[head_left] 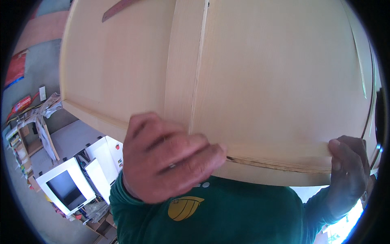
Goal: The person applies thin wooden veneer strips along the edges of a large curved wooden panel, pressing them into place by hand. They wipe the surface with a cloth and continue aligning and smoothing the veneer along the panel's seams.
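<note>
A large pale wooden cabinet frame [280,81] spreads in front of me, with an upright divider [183,61] splitting it into two bays. Along its near edge runs a plywood strip [280,166] with layered edges showing, close against my green shirt. My left hand [170,158] is over the near edge by the divider's end, fingers curled and slightly blurred; anything inside them is hidden. At the right end of the strip, my right hand [349,162] is closed round the wood, thumb over its inner side. A reddish-brown flat piece [118,10] lies in the left bay.
To the lower left are a white-framed monitor [67,187], white panels [105,156] and a cluttered wooden shelf [34,142]. A red packet [21,104] and a red bag-like thing [16,68] lie at the far left. Bright light enters at lower right.
</note>
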Demonstrator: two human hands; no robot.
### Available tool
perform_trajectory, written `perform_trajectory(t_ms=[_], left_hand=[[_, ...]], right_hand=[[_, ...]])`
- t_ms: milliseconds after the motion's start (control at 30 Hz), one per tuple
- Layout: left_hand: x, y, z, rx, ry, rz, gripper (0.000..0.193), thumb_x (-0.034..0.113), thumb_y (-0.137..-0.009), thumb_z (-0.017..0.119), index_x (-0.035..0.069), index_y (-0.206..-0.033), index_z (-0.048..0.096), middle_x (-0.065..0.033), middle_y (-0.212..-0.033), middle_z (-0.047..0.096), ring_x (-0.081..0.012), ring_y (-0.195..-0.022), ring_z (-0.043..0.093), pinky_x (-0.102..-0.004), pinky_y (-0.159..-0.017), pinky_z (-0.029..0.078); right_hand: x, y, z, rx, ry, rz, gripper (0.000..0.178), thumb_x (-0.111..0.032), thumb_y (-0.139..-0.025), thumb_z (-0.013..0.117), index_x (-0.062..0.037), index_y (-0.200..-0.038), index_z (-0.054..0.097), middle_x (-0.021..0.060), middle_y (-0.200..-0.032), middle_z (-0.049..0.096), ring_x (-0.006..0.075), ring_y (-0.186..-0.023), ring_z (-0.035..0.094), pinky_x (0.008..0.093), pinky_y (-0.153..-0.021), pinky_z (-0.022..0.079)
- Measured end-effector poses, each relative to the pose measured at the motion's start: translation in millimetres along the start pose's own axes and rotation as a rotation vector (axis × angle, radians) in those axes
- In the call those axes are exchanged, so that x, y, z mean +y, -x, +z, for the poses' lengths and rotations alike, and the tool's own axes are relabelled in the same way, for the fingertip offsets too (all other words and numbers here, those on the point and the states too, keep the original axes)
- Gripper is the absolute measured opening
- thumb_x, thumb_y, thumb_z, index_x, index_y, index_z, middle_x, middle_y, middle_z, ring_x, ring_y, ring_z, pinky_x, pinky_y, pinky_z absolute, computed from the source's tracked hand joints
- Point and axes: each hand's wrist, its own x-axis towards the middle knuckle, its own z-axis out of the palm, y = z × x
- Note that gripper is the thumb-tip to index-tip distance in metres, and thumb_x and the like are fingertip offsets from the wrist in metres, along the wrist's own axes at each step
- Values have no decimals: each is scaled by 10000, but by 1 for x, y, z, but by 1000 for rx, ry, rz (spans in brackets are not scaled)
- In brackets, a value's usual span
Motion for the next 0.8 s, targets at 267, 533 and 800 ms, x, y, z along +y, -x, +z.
perform_trajectory(t_ms=[267,533,800], left_hand=[[-44,-46,-29,-521,538,-55,148,102,-878,958,39,-991,887,-63,-827,821,-223,-748,741,-392,-724,560],[-37,-76,-32,-793,442,-208,76,81,-929,885,34,-989,884,-82,-838,817,-197,-738,723,-345,-662,546],[-43,-81,-27,-851,343,-111,85,76,-905,885,43,-983,877,-92,-848,808,-219,-757,736,-364,-671,555]], right_hand=[[-7,1,-15,-147,46,-233,357,77,-892,763,-150,-1166,754,103,-852,707,242,-797,673,432,-765,558],[3,16,1,-128,42,-222,128,-49,-986,754,-158,-1050,774,89,-829,751,199,-726,665,448,-784,473],[1,17,21,-148,18,-209,91,-69,-990,747,-145,-1024,782,74,-817,770,175,-701,662,445,-797,447]])
